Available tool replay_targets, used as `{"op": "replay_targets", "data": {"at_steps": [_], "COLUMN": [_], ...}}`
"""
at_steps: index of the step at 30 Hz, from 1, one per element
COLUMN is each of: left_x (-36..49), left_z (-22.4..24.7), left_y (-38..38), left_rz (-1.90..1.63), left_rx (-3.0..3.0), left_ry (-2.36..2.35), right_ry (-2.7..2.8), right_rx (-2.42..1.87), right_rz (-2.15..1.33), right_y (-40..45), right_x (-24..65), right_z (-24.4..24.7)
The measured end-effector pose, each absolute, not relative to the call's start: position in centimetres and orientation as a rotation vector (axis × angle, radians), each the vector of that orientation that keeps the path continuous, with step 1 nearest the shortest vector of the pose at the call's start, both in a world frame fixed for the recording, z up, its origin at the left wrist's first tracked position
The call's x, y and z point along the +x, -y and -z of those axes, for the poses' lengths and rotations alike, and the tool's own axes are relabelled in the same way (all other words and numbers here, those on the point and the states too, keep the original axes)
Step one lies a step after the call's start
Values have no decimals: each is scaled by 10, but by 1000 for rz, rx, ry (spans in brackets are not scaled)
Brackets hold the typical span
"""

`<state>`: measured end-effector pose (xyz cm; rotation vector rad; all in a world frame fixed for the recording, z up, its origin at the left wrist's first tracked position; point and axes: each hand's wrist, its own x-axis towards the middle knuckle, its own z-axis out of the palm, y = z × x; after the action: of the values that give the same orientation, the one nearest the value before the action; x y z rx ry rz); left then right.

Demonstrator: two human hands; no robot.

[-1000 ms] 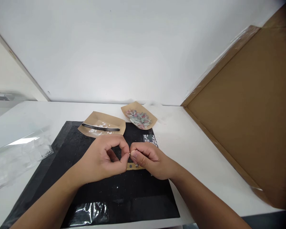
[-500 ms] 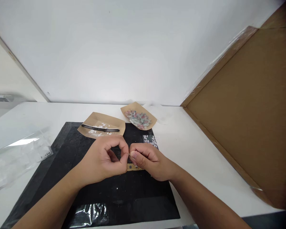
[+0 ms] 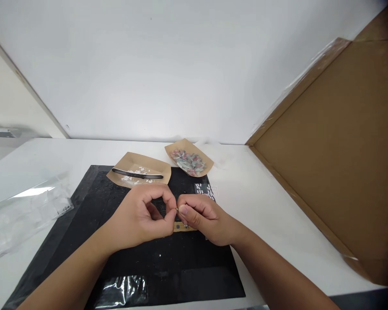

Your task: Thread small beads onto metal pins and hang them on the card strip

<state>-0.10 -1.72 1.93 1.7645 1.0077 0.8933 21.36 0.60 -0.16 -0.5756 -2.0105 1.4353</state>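
Two paper trays (image 3: pixel 139 174) (image 3: pixel 189 160) sit behind both hands (image 3: pixel 139 217) (image 3: pixel 202 217) on the mat (image 3: pixel 84 206); cardboard (image 3: pixel 342 150) stands right.

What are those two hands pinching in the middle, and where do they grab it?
The left hand and right hand pinch one tiny shiny piece between their fingertips, above the black mat. It is too small to identify.

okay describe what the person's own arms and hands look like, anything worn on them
Both the left hand and the right hand are bare: no gloves, and no rings, watch or bracelets show. The forearms are uncovered too, with no sleeve in view down to the picture's lower edge. The fingernails look short and unpainted.
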Motion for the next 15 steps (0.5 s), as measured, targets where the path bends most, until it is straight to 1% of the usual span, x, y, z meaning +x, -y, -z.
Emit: {"op": "replay_targets", "data": {"at_steps": [4, 9, 15], "left_x": [0, 2, 3], "left_z": [-20, -18, -18], "left_y": [17, 17, 18], "left_rz": [-904, -914, -928], "left_rx": [1788, 1764, 1713], "left_ry": [-1027, -1034, -1062], "right_ry": [2067, 2062, 1919], "right_rx": [-593, -592, -572], "right_rz": [-1364, -1377, -1556], "right_y": [-7, -7, -5], "right_x": [214, 214, 212], "right_z": [1, 1, 5]}}
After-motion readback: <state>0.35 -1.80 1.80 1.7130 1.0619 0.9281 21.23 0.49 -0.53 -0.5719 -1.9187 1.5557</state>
